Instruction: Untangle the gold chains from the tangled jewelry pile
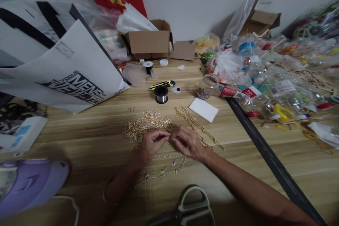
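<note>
My left hand (153,143) and my right hand (187,142) meet at the fingertips over the wooden table, both pinched closed. Whatever lies between the fingers is too small to make out. Just beyond them spreads a pile of small gold and silver beads or jewelry parts (147,123). Gold chains (200,127) lie beyond and to the right of my right hand. Nearer to me, below both hands, rests a silver beaded chain (161,173). A spool of thin wire (161,95) stands behind the pile.
Scissors (194,203) lie at the near edge. A box cutter (161,85), white card (203,109) and bead jar (205,88) sit farther back. Plastic bottles (278,88) crowd the right; a white bag (71,63) and purple appliance (31,187) stand left. A cardboard box (148,42) is behind.
</note>
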A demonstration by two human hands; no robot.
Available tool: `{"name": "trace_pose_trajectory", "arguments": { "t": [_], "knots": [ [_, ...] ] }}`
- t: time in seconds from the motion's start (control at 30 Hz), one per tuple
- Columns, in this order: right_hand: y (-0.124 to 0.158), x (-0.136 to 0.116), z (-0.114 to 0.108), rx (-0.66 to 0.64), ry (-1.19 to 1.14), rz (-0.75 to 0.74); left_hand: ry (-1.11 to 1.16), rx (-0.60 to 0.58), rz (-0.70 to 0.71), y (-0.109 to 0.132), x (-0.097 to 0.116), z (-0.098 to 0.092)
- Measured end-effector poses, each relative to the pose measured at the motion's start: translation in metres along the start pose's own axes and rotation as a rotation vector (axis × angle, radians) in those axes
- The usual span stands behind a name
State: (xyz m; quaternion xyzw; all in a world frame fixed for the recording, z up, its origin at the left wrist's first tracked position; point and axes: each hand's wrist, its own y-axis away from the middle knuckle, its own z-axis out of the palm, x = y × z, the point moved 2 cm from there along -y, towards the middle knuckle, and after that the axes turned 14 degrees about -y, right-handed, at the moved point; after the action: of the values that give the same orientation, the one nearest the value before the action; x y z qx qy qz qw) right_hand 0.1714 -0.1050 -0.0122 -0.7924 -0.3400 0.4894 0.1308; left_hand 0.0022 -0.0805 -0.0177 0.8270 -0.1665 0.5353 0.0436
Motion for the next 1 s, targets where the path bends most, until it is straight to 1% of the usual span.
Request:
{"name": "trace_pose_trajectory", "arguments": {
  "t": [0.17, 0.5, 0.77, 1.0],
  "knots": [
    [-0.0005, -0.0004, -0.0001, -0.008, 0.009, 0.007, -0.004, 0.007, 0.011, 0.0, 0.0003, 0.0003],
    [-0.0002, -0.0002, 0.0, -0.01, 0.011, -0.005, -0.009, 0.003, -0.035, -0.0002, 0.003, -0.0012],
    [-0.0013, -0.0015, -0.0003, -0.012, 0.023, -0.004, -0.017, 0.024, -0.014, 0.0, 0.0006, -0.001],
    [-0.0006, -0.0005, -0.0006, -0.005, 0.015, -0.01, -0.013, 0.039, -0.014, -0.0003, 0.0028, -0.0019]
  ]
}}
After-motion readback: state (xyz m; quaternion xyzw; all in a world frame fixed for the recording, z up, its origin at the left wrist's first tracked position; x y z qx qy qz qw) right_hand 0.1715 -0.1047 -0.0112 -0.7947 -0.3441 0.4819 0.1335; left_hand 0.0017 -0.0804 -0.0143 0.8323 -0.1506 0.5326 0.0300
